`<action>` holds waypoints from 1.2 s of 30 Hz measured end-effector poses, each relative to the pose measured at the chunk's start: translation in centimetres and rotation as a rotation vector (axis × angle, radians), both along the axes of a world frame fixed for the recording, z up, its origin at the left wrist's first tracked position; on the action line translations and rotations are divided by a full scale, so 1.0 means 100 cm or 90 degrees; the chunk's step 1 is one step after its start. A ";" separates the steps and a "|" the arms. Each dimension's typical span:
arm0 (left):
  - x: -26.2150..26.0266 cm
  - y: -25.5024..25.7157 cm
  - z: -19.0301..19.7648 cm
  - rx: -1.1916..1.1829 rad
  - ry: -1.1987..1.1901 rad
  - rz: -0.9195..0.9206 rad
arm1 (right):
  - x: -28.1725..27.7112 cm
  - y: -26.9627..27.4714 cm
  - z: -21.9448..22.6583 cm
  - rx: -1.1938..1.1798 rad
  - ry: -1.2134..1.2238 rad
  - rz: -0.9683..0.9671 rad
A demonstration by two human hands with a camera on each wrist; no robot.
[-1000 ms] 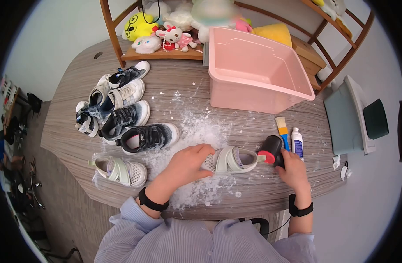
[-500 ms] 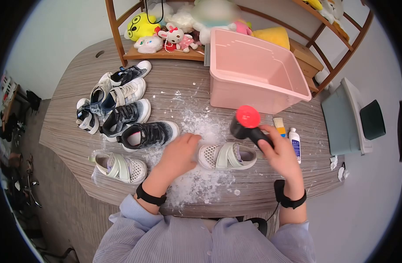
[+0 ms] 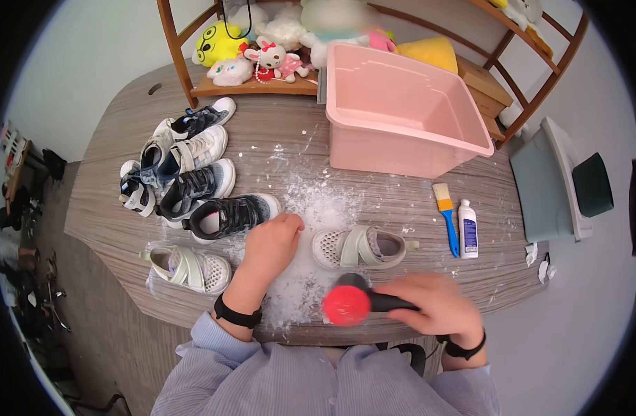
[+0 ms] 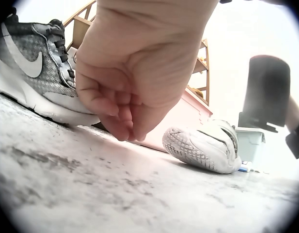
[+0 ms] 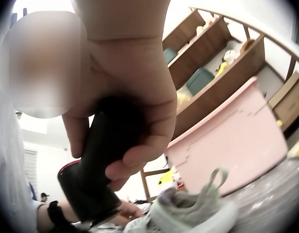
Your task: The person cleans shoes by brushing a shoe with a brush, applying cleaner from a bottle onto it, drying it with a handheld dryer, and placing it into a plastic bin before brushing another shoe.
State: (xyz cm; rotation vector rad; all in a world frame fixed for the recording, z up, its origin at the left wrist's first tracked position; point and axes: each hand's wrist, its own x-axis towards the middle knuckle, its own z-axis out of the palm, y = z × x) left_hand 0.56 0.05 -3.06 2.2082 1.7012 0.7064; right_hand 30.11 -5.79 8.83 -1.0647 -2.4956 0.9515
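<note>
My right hand (image 3: 432,305) grips the handle of a black device (image 5: 110,141) with a round red end (image 3: 346,306), held near the table's front edge. My left hand (image 3: 271,248) is beside the black shoe (image 3: 231,216), over white powder (image 3: 307,260). In the left wrist view the fingers of the left hand (image 4: 132,82) hang loosely curled, with nothing seen in them. A pale strap shoe (image 3: 359,248) stands between the hands, touched by neither. Its mate (image 3: 188,269) is at the left.
Several more shoes (image 3: 193,149) stand at the left. A brush (image 3: 447,218) and a white bottle (image 3: 468,232) lie at the right. Behind are a pink bin (image 3: 394,149) and a wooden shelf (image 3: 283,88) with plush toys. A grey-green container (image 3: 540,187) is at the far right.
My right hand has lifted the black device from beside the brush and brought it left and toward the front edge. The left hand has let go of the pale shoe and moved left.
</note>
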 end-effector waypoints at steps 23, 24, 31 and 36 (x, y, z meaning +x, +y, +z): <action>-0.001 0.003 -0.004 -0.041 0.018 -0.002 | -0.053 0.028 -0.012 0.163 0.006 0.061; 0.001 0.002 -0.004 -0.031 0.023 0.006 | -0.047 0.026 -0.007 0.147 -0.019 0.097; 0.001 0.000 -0.004 -0.013 0.010 0.000 | 0.027 -0.003 0.045 0.021 -0.125 -0.030; 0.003 -0.001 -0.003 -0.015 0.021 -0.001 | 0.052 -0.018 0.058 0.143 -0.212 -0.268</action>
